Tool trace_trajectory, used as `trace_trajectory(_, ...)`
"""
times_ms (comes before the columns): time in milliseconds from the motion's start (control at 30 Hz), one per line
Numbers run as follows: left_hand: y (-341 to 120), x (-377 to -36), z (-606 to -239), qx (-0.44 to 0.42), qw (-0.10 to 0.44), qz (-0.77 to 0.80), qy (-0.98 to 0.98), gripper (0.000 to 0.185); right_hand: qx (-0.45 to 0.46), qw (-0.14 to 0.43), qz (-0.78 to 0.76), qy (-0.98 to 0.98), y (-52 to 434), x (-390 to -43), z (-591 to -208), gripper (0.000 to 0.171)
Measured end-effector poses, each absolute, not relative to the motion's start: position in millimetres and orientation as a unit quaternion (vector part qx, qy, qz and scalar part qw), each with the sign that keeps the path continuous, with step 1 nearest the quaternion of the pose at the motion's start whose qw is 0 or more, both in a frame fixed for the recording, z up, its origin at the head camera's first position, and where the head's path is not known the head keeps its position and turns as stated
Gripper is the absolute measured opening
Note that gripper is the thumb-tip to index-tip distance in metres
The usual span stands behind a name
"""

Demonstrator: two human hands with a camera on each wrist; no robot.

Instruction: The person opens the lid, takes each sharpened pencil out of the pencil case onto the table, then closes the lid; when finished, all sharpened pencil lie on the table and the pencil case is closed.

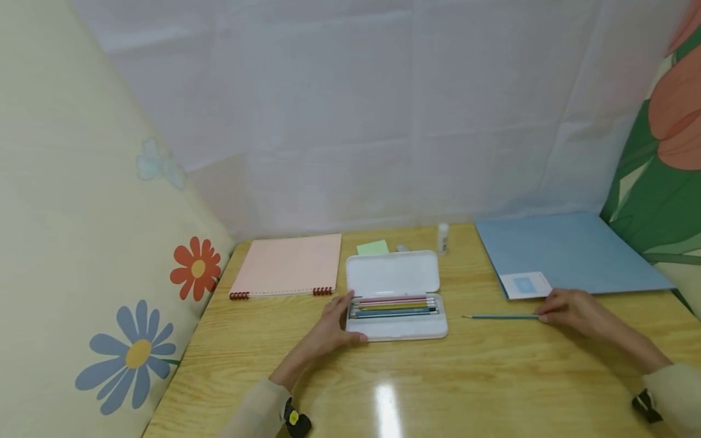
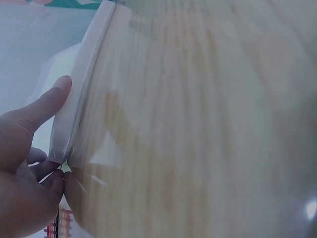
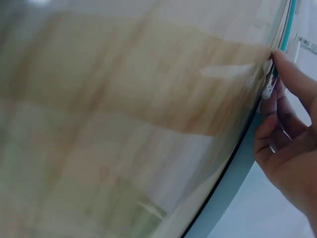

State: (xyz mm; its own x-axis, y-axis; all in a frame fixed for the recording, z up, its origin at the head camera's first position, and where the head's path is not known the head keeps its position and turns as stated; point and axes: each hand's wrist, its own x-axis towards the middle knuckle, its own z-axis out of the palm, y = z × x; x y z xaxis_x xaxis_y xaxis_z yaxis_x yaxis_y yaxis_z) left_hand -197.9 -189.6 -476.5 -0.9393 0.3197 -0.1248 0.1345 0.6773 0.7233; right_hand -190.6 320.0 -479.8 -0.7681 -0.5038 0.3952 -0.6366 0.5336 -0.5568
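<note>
"Head view: what does each hand have?"

"Right hand (image 1: 572, 313) pinches one end of a blue-green pencil (image 1: 504, 317) between thumb and fingertips. It points left, toward the open pencil case (image 1: 400, 330), well apart from it, in front of the blue folder (image 1: 580, 252)."

"Is the pencil touching the table (image 1: 476, 377)?"

"I can't tell. From the right wrist it's cut off by the upper edge of the picture; just the pale end shows below the thumb."

"And the left hand (image 1: 325, 328)?"

"It grips the case's left end, thumb on the near side. The left wrist view shows the thumb against the white wall, but the other fingers bunch at a corner and partly cover one another."

"How many pencils (image 1: 394, 307) are inside?"

"Several, pink, yellow and blue, packed too close to count."

"What's behind the raised lid (image 1: 392, 272)?"

"It hides part of a green note (image 1: 373, 247) and nearly all of a small grey object (image 1: 402, 247) that I can't identify. The white tube (image 1: 442, 238) stands upright nearby, its print too small to read."
</note>
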Motion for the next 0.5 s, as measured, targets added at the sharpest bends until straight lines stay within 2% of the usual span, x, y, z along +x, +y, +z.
trace_trajectory(167,-189.0,-197.6,-475.7,0.124,0.125,0.38,0.908,0.105,0.324,0.081,0.356,-0.873,321.8,-191.3,-478.3,0.014)
trace_trajectory(500,-189.8,-198.3,-475.6,0.124,0.12,0.375,0.911,0.105,0.335,0.113,0.324,-0.877,321.8,-192.5,-480.1,0.02)
